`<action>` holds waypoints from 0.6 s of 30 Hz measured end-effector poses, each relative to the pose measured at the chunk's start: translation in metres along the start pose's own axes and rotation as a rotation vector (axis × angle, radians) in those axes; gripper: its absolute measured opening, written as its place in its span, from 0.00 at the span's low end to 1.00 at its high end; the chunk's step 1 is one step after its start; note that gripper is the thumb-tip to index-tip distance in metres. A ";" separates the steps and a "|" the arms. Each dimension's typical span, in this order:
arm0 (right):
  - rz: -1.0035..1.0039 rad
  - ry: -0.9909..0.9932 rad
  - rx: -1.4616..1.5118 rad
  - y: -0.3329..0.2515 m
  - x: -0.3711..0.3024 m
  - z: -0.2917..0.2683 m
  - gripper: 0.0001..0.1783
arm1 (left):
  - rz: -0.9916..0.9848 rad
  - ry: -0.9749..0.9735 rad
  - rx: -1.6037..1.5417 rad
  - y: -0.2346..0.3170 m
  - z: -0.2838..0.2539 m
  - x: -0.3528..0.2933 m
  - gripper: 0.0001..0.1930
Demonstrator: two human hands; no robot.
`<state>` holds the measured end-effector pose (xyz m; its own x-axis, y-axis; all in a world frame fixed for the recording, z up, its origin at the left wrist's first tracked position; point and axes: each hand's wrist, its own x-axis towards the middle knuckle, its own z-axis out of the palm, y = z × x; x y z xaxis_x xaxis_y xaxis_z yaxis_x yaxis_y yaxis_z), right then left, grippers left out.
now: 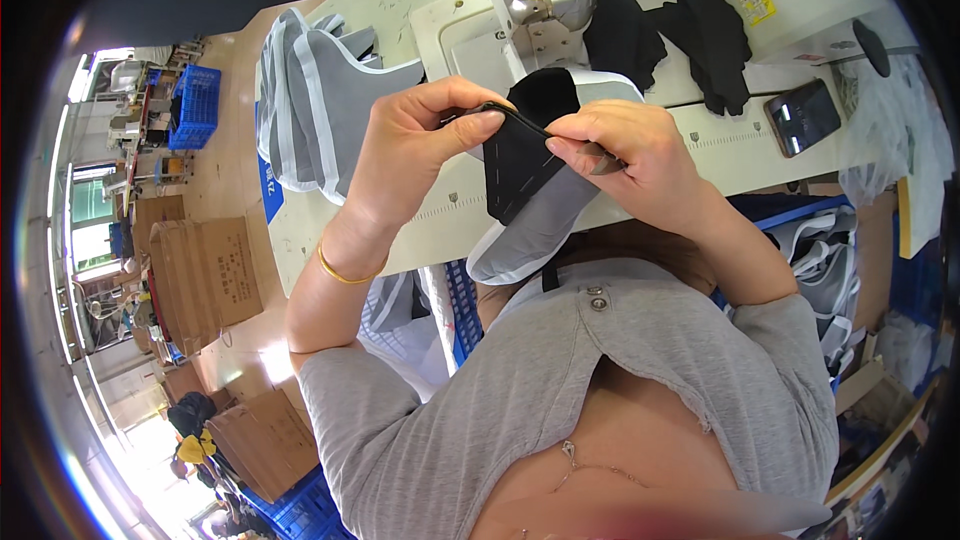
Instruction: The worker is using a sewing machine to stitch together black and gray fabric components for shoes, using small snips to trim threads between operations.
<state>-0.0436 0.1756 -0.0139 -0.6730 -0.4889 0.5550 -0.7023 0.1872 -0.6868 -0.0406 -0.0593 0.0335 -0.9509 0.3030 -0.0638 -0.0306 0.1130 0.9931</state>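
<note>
I see a pale sewing table at twelve o'clock, brown cardboard boxes on the tan floor at nine, and bright windows glaring beyond them.

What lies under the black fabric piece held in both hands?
Under the black fabric piece, pinched by the left hand and right hand, hangs a grey shaped panel over the white sewing table. How the two pieces join is covered.
</note>
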 end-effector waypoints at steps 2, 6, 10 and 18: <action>-0.012 0.042 0.011 0.000 0.001 0.001 0.08 | 0.023 0.011 0.054 0.003 -0.001 0.002 0.07; 0.023 0.021 -0.086 -0.002 0.005 -0.004 0.12 | 0.018 0.060 0.112 0.010 -0.006 0.010 0.08; 0.023 0.062 -0.103 -0.008 0.013 -0.005 0.10 | -0.016 0.052 0.081 0.016 -0.014 0.028 0.08; 0.396 0.241 0.345 -0.010 0.039 -0.005 0.14 | -0.065 0.087 -0.110 0.033 -0.026 0.070 0.09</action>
<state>-0.0639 0.1587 0.0174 -0.9314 -0.2229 0.2878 -0.2971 0.0085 -0.9548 -0.1159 -0.0585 0.0647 -0.9688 0.2146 -0.1241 -0.1218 0.0240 0.9923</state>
